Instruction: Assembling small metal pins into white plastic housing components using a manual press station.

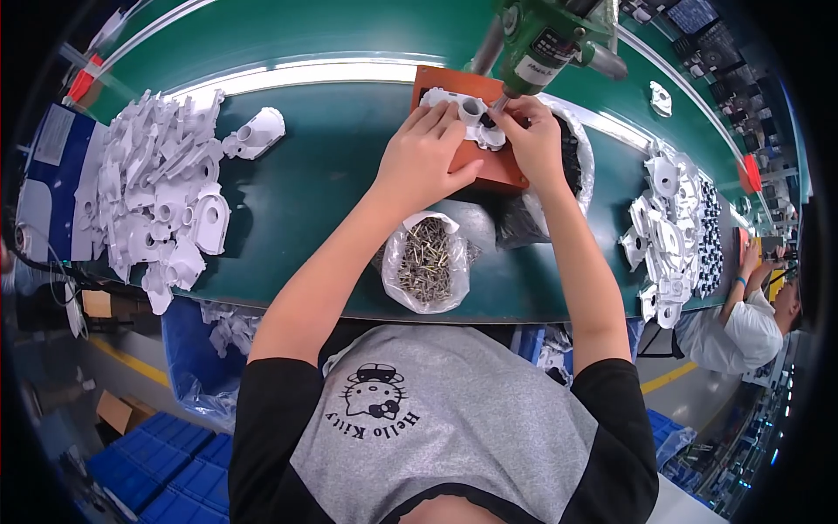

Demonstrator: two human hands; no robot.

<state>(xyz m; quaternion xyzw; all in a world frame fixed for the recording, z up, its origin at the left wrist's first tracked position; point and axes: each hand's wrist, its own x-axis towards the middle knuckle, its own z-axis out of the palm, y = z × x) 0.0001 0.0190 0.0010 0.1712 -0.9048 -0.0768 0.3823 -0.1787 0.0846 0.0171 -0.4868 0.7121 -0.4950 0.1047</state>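
Work in hand: a white moulded plastic housing part point(471, 118) is seated on an orange-brown rectangular fixture block point(489, 162) at the far side of the green conveyor belt point(323, 192).
Left hand point(425, 157): laid flat, fingers spread, pressed down on the near-left side of the white part and on the block; nothing is clasped.
Right hand point(534, 140): fingertips are pinched together at the right side of the part, just under the tip of the green hanging power screwdriver point(546, 39); whether a screw is held between them cannot be told.
Screwdriver: hung from above, its tip brought close to the part beside the right fingers.
Screws: a clear plastic bag of small metal screws point(428, 262) lies open on the belt near the person, between the forearms.
Left to do, as judged: a large heap of loose white plastic parts point(157, 201) is piled at the left of the belt, seemingly unworked.
Done, as judged: a smaller group of white plastic pieces point(663, 227) is laid out at the right, probably finished; this cannot be confirmed.
Progress, as judged: the current piece is mid-fastening, with much of the batch remaining.
Nearby: another person's arm point(742, 279) is seen at the right edge.
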